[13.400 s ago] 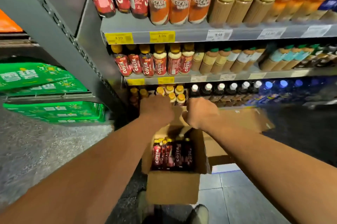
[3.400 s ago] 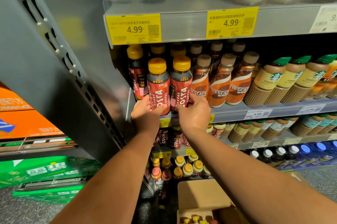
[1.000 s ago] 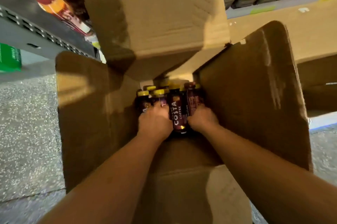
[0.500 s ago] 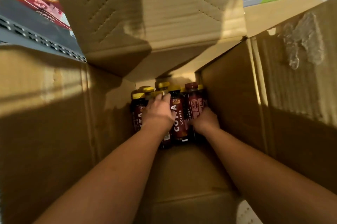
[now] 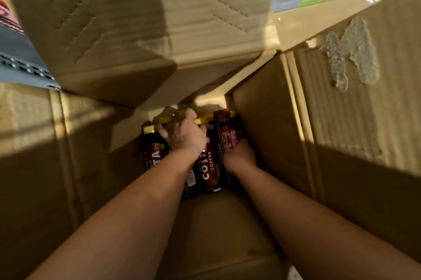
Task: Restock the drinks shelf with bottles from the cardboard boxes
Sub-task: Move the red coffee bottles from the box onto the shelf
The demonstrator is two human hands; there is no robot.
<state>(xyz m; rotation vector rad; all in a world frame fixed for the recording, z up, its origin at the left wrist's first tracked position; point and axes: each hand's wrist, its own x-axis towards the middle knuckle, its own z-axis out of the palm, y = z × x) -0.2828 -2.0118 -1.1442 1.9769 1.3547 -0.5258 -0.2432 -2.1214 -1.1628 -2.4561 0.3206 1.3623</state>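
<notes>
Down on the floor of the cardboard box (image 5: 341, 147), against its 12 o'clock wall, stand the Costa bottles (image 5: 209, 170). Our left hand (image 5: 186, 135) has crept forward since half a second ago and now hooks its fingers over the yellow caps. Our right hand (image 5: 239, 158), at 3 o'clock of the cluster, wraps the red-capped bottle (image 5: 227, 136). We judge both grips set, so lifting towards the shelf (image 5: 21, 69) at 10 o'clock comes next.

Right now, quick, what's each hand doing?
Left hand: curled over tops of the yellow-capped dark red Costa coffee bottles in the brown cardboard box.
Right hand: gripping a red-capped dark red plastic bottle.
</notes>
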